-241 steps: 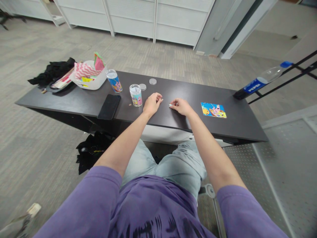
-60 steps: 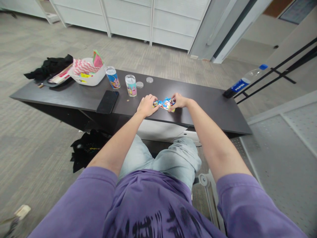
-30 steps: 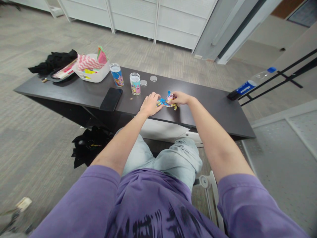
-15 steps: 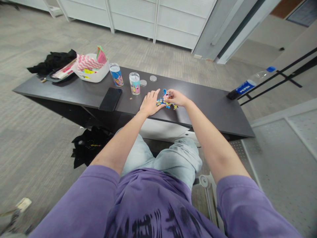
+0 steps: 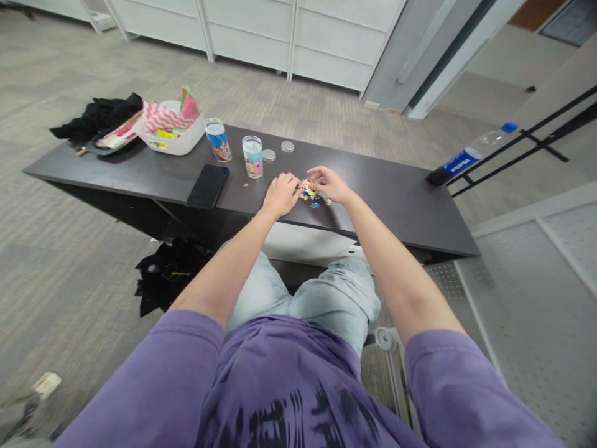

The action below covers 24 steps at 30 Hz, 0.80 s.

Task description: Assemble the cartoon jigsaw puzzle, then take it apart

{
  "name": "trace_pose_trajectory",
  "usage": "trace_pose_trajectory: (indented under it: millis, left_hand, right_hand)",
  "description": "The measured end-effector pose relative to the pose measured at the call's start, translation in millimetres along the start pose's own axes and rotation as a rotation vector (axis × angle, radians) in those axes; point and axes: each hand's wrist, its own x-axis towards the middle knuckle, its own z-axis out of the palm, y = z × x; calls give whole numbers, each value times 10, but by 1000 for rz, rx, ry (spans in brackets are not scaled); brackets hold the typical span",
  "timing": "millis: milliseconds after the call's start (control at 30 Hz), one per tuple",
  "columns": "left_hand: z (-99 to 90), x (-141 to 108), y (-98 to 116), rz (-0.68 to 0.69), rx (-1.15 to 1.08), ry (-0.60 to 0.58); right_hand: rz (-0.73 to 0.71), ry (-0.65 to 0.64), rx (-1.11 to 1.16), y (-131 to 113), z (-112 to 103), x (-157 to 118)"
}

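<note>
Small colourful jigsaw puzzle pieces (image 5: 308, 193) lie in a loose heap on the dark tabletop, between my two hands. My left hand (image 5: 281, 195) rests on the table at the heap's left side, fingers bent but not closed and their tips touching its edge. From the right, my right hand (image 5: 332, 185) arches over the heap with its fingers apart. Part of the heap is hidden under these fingers. A blue piece (image 5: 316, 205) lies loose on the near side. Two cartoon-printed clear cups, one nearer (image 5: 253, 158) and one farther left (image 5: 218, 142), stand beyond my left hand.
Two round silver lids (image 5: 288, 147) lie behind the cups. A black phone (image 5: 208, 186) is at the table's front edge. Farther left are a white basket (image 5: 180, 145) with cloths and a black cloth bundle (image 5: 100, 118). A Pepsi bottle (image 5: 459, 163) is at the right end.
The puzzle pieces have been gathered into a tighter heap. My left hand has drawn its spread fingers in, and my right hand has loosened from its pinch and spread over the pieces.
</note>
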Motion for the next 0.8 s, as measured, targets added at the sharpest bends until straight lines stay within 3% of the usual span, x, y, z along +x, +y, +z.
trace_pose_trajectory:
  millis: [400, 633, 800]
  left_hand:
    - [-6, 8, 4, -51, 19, 97]
    - [14, 13, 1, -23, 17, 105]
    - [17, 17, -27, -40, 7, 124]
  right_hand:
    - [-37, 87, -35, 338, 45, 190]
    - [-138, 134, -152, 310, 90, 161]
    - [-118, 92, -144, 259, 157, 183]
